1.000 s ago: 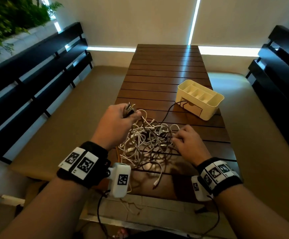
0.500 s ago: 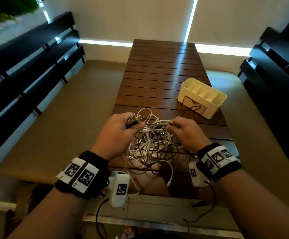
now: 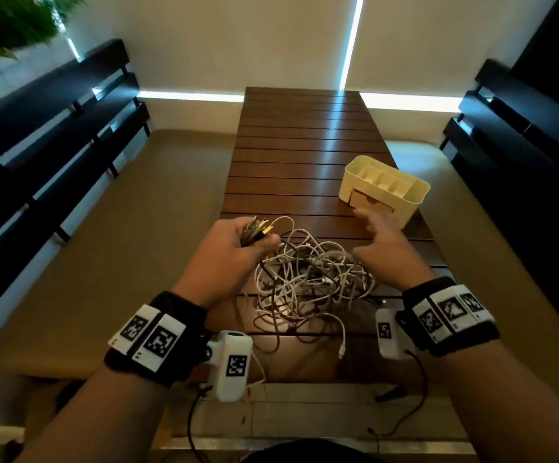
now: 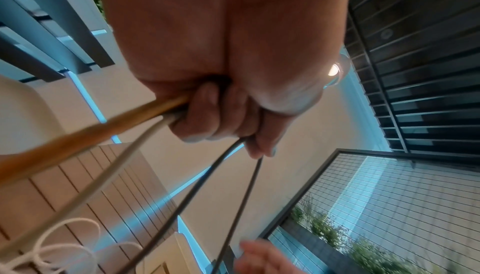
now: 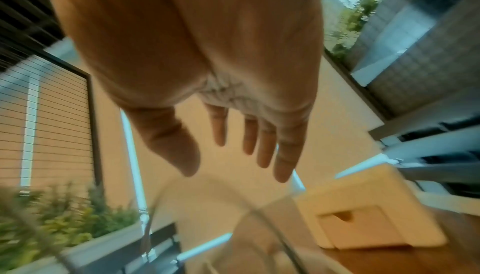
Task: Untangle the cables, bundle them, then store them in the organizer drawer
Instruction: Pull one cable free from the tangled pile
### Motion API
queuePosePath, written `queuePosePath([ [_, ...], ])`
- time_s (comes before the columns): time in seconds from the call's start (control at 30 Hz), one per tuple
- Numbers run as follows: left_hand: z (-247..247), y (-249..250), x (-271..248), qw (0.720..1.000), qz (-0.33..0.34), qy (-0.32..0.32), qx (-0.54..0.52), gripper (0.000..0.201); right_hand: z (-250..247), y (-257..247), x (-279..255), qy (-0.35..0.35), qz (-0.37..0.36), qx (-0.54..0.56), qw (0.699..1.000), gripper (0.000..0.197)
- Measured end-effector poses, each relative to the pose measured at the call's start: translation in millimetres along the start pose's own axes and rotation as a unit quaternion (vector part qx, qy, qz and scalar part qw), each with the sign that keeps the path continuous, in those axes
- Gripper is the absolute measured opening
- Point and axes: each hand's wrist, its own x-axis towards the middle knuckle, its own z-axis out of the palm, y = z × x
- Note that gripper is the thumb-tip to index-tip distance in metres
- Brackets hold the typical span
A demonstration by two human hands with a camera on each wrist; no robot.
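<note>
— Where are the cables right now?

— In one big knot on the wooden table, close to the near edge, between the person's two wrists. Mostly white cords with a few dark ones running through.

— Is anyone holding them?

— The left hand is. Its fingers are curled tight round a bunch of plug ends, which stick up out of the fist, and from the left wrist camera you can see several cords, one orange-brown, one white and two dark, running out from under the clenched fingers.

— And the other hand?

— The right hand is above the right side of the knot with fingers spread and straight, gripping nothing. The right wrist view shows the same: an open palm, fingers apart, no cord in it.

— The organizer?

— The cream organizer stands near the table's right edge, beyond the tangle, just past the right hand's fingertips. Its small drawer faces the person and looks closed. The top compartments look bare, as far as I can see.
</note>
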Motion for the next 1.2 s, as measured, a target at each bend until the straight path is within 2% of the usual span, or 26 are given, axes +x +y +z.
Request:
queuePosePath([
  [0.07,8,6,1,1.0,0.005,-0.01,0.001,0.033,-2,-28,-21,-0.026,-0.089,0.02,0.995,0.064],
  [0.13,16,14,0,1.0,0.014,-0.018,-0.004,0.03,1,-49,-37,-0.067,-0.152,0.104,0.981,0.05],
  [0.2,19,22,-3,1.0,0.022,-0.012,-0.009,0.028,11,-58,-44,-0.13,-0.172,0.168,0.962,0.029],
  [0.27,14,28,-4,0.999,0.025,0.023,-0.018,0.025,24,-53,-46,-0.157,-0.17,0.157,0.96,0.013],
  [0.3,8,28,-5,0.998,0.022,0.053,-0.035,0.028,30,-45,-45,-0.16,-0.159,0.145,0.963,0.013],
  [0.37,-8,25,-6,0.989,0.003,0.112,-0.091,0.042,37,-24,-41,-0.154,-0.121,0.127,0.972,0.018],
  [0.43,-20,17,-9,0.988,-0.038,0.121,-0.087,0.049,37,-8,-35,-0.121,-0.105,0.123,0.979,0.018],
  [0.5,-22,4,-13,0.991,-0.107,0.081,0.02,0.041,31,-5,-28,-0.065,-0.121,0.147,0.98,0.015],
  [0.57,-16,-10,-14,0.976,-0.172,0.053,0.121,0.032,20,-12,-22,-0.015,-0.155,0.178,0.972,0.014],
  [0.63,-14,-15,-16,0.969,-0.2,0.099,0.109,0.018,11,-20,-19,0.008,-0.198,0.176,0.964,0.013],
  [0.7,-13,-8,-18,0.966,-0.179,0.176,0.061,0.009,8,-22,-19,0.002,-0.228,0.144,0.963,0.01],
  [0.77,-6,7,-18,0.976,-0.115,0.18,0.044,0.008,10,-25,-21,-0.016,-0.25,0.122,0.96,0.009],
  [0.87,21,27,-14,0.996,-0.037,0.073,0.033,0.006,14,-35,-24,-0.031,-0.286,0.122,0.95,0.01],
  [0.93,38,32,-9,1.0,-0.015,0.009,0.019,0.019,14,-42,-25,-0.024,-0.309,0.13,0.942,0.008],
  [1.0,44,32,-4,1.0,-0.019,-0.012,-0.01,0.031,9,-42,-25,-0.015,-0.312,0.139,0.94,0.004],
  [1.07,43,33,-2,1.0,-0.013,0.002,-0.001,0.037,5,-37,-26,-0.027,-0.296,0.148,0.943,0.005],
  [1.13,36,38,-2,0.999,0.01,0.052,0.006,0.035,8,-30,-29,-0.064,-0.26,0.153,0.951,0.009],
  [1.2,27,45,-1,0.991,0.022,0.119,-0.053,0.031,19,-18,-29,-0.101,-0.213,0.144,0.961,0.014],
])
